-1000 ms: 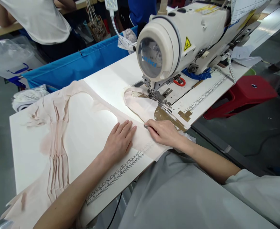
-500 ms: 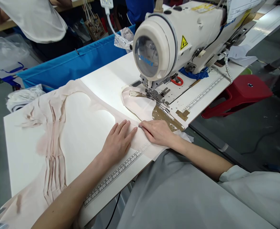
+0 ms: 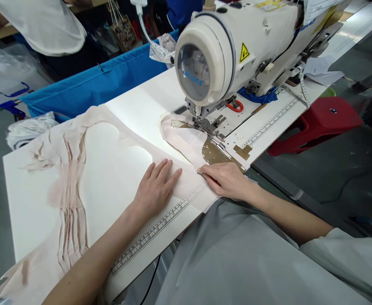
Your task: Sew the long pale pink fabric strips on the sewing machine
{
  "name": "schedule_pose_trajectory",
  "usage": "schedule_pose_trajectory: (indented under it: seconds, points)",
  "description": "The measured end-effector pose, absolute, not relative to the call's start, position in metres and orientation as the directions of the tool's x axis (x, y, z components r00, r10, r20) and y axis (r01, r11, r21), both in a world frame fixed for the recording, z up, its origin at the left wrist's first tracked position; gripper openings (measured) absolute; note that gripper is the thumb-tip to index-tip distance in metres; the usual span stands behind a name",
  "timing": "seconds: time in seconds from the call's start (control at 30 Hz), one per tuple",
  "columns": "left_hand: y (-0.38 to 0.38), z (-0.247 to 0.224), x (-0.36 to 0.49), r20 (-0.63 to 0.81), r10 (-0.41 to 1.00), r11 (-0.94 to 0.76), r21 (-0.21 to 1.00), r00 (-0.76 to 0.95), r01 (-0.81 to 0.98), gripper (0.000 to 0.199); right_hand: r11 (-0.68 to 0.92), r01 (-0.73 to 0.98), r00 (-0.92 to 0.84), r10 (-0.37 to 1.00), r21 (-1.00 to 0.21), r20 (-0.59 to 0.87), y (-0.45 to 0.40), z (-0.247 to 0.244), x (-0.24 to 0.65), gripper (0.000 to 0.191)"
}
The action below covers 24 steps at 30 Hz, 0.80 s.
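Note:
Pale pink fabric (image 3: 186, 178) spreads over the white sewing table, with gathered folds at its left end. My left hand (image 3: 155, 186) lies flat on it, fingers stretched out. Just to the right, my right hand (image 3: 227, 180) is closed around a small metal tool, mostly hidden in the fist. Only its short grey tip shows, at the fabric; I cannot make out its kind. Beyond that hand, part of the fabric curves up to the presser foot (image 3: 198, 123) of a white sewing machine (image 3: 205, 59).
Printed ruler scales (image 3: 150, 233) run along the table's front edge. Red-handled scissors (image 3: 235, 106) lie behind the needle area. A red stool (image 3: 328, 120) stands at the right. A blue cloth trough (image 3: 87, 87) borders the far side; a person in a white top (image 3: 46, 25) sits beyond.
My right hand has slid to the right and slightly toward me along the fabric, with the metal tool still in it. My left hand has stayed almost in place.

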<state>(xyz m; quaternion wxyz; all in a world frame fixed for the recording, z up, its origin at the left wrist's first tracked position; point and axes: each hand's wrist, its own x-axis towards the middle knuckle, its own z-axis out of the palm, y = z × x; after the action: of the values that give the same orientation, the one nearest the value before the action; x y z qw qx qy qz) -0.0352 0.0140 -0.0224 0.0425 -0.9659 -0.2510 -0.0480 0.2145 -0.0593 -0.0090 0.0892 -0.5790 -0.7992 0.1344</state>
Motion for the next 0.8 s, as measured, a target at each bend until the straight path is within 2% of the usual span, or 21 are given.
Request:
schedule_pose_trajectory:
  seconds: [0.1,0.2,0.3,0.47,0.8]
  points:
    - [0.021,-0.02,-0.04,0.132,0.535,-0.837,-0.049,0.834,0.545,0.044,0.279,0.924,-0.305,0.95,-0.26,-0.067,-0.046,-0.005,0.201,0.025]
    - [0.026,-0.019,-0.044,0.138,0.569,-0.819,0.01,0.811,0.573,0.046,0.286,0.934,-0.313,0.945,-0.215,-0.099,-0.032,-0.002,0.185,0.022]
    - [0.024,-0.02,-0.043,0.141,0.539,-0.841,0.044,0.83,0.539,0.046,0.273,0.933,-0.303,0.947,-0.236,-0.104,-0.024,-0.002,0.177,0.023]
    - [0.017,-0.023,-0.039,0.165,0.541,-0.838,0.016,0.825,0.546,0.044,0.215,0.924,-0.238,0.971,-0.316,-0.037,-0.013,-0.005,0.171,0.029]
    - [0.017,-0.026,-0.039,0.148,0.552,-0.83,0.008,0.821,0.557,0.045,0.252,0.927,-0.284,0.955,-0.277,-0.081,0.002,-0.006,0.158,0.026]
